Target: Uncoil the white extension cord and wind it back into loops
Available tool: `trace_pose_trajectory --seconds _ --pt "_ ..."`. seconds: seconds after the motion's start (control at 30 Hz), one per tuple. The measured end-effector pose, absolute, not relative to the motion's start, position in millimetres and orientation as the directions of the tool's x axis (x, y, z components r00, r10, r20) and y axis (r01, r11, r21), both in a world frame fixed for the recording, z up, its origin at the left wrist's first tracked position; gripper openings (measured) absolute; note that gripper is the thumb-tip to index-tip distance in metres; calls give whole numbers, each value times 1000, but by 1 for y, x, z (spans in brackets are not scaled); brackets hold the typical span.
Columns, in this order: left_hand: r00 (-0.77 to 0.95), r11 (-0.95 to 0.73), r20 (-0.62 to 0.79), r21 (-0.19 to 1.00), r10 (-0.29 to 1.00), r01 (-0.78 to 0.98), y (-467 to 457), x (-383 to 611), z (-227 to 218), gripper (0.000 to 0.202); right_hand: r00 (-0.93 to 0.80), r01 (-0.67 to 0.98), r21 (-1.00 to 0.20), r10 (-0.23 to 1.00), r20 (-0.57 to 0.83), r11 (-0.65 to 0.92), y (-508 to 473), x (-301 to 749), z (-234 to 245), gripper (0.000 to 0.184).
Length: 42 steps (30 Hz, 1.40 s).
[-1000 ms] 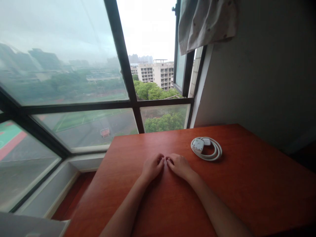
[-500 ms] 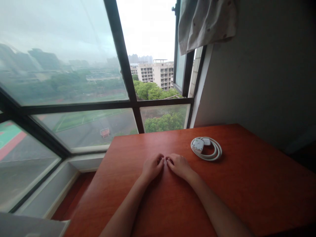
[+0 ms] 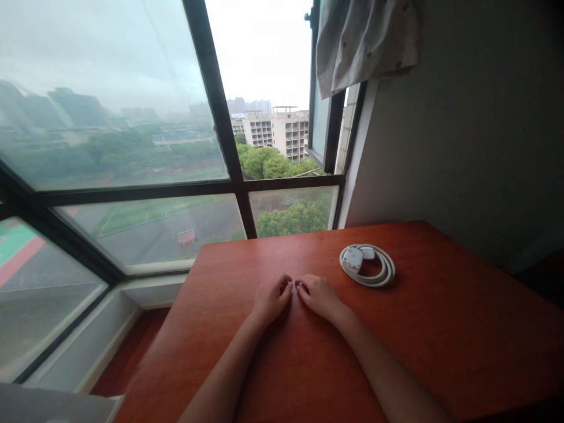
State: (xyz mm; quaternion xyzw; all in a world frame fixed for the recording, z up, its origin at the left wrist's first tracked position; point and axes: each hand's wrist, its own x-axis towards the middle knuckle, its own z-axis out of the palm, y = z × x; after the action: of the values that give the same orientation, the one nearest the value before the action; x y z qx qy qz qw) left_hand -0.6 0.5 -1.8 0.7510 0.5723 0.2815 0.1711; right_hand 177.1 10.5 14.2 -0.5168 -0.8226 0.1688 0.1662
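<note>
— Head view: where do our fingers (image 3: pixel 286 286) lie?
— Our left hand (image 3: pixel 271 299) and right hand (image 3: pixel 321 295) rest loosely curled, gripping nothing, fingertips almost meeting on the red table (image 3: pixel 440 329). Beyond the right fingers, a coiled white cable (image 3: pixel 389 269) rings its plugs (image 3: pixel 352 257).

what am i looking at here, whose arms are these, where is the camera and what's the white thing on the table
There is no machine here. The camera sits on a person's head and looks forward and down, so the two bare arms are that person's own.

The left hand and right hand rest palm down on a reddish wooden table, fingertips almost meeting. They hold nothing.

Beyond the right hand, apart from it, lies a coiled white cable with its small white plug block. Behind the table is a big window onto buildings and trees, and a pale cloth hangs at the top.
</note>
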Motion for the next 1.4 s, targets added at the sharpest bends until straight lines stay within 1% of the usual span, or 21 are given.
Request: trace_pose_trajectory --seconds 0.53,0.73,0.93,1.4 --pt "181 -276 216 582 959 765 -1 0 2 22 -406 807 -442 912 67 391 9 177 19 27" --pt "188 -282 218 581 958 764 -1 0 1 23 -408 801 -445 909 83 400 9 177 17 28" --pt "187 -284 224 571 956 770 -1 0 1 23 -406 805 -445 911 70 393 9 177 18 28" --pt "175 -261 201 593 964 762 -1 1 3 22 -410 799 -450 909 78 399 9 177 17 27"
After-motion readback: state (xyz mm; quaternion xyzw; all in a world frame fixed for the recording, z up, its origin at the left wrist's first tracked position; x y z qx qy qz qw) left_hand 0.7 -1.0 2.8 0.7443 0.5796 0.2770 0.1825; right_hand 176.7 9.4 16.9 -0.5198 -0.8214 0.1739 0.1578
